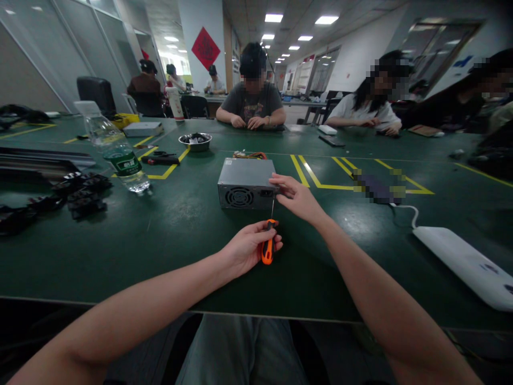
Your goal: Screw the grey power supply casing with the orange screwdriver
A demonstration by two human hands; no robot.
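A grey metal computer power supply (pixel 245 184) sits on the green table in front of me, its fan grille and power socket facing me. Wrapped around the orange and black handle of a screwdriver (pixel 267 248) is my left hand (pixel 250 246). The screwdriver's thin shaft points up and away, its tip close to the lower right corner of the power supply's front face. My right hand (pixel 298 198) is at that box's right front edge, fingers on the upper corner and thumb lower down near the tip. Whether the tip sits in a screw is too small to tell.
A water bottle (pixel 116 149) stands tilted-looking at left, near black cables (pixel 84 192). Behind are a metal bowl (pixel 195 141) of small parts and a dark tool (pixel 161 159). At right lie a phone (pixel 377 187) and a white power bank (pixel 460 262). People sit opposite.
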